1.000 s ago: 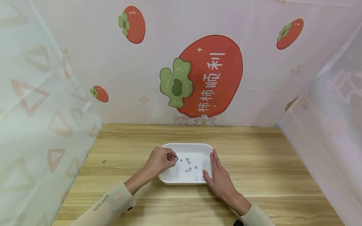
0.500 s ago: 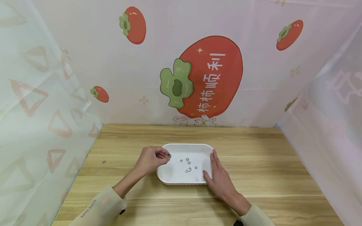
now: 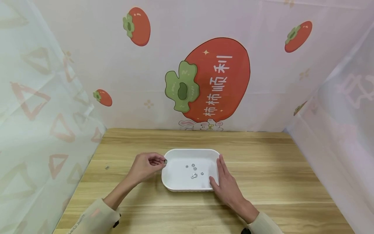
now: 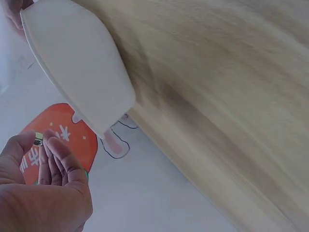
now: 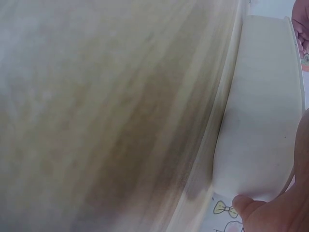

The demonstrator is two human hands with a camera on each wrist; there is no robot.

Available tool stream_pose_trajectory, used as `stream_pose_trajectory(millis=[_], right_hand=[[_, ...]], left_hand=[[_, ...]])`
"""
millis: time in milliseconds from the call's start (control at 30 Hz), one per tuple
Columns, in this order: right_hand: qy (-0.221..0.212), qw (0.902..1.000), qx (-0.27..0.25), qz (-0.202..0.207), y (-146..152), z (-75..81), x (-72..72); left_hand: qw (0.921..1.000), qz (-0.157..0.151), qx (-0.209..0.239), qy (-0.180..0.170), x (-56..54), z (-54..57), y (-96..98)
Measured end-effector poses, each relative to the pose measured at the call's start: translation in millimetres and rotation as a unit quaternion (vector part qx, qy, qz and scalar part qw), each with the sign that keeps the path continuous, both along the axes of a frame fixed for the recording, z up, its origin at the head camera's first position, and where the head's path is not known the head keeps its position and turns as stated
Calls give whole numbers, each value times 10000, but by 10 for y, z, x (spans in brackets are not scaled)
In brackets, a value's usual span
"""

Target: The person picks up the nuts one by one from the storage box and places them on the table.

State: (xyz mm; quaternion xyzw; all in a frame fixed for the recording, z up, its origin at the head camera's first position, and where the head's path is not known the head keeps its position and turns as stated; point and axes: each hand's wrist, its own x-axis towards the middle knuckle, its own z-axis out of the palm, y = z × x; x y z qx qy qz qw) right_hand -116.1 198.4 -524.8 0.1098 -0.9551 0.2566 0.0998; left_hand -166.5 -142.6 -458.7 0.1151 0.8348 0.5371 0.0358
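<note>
A pale wood-grain bench [image 3: 263,172] carries a white oblong plastic tray [image 3: 175,178], midway between its side edges. The right hand [image 3: 229,188] has its grip around the tray's right wall. The left hand's [image 3: 145,166] grip pinches a small shiny metal piece [image 3: 165,162] at the left rim, which separates that hand from several silver metal rings [image 3: 195,175] inside.
</note>
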Motion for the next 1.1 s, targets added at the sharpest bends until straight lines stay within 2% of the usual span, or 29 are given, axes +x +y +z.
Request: stream_pose_trajectory(millis=[300,633,933,1100], right_hand=[[-15,10000,-32,-4,7,-14,-1],[-100,9999,-1,-48,23,-13,7],[-87,9999,14,-69,12,-7,8],[-77,9999,24,-62,9,-3,10]], left_hand=[[9995,183,237,-117,76,-65,-306],[9990,355,243,-76,115,-91,-522],[9987,505,31,67,125,-101,-752],[9980,613,-129,23,127,-109,-879]])
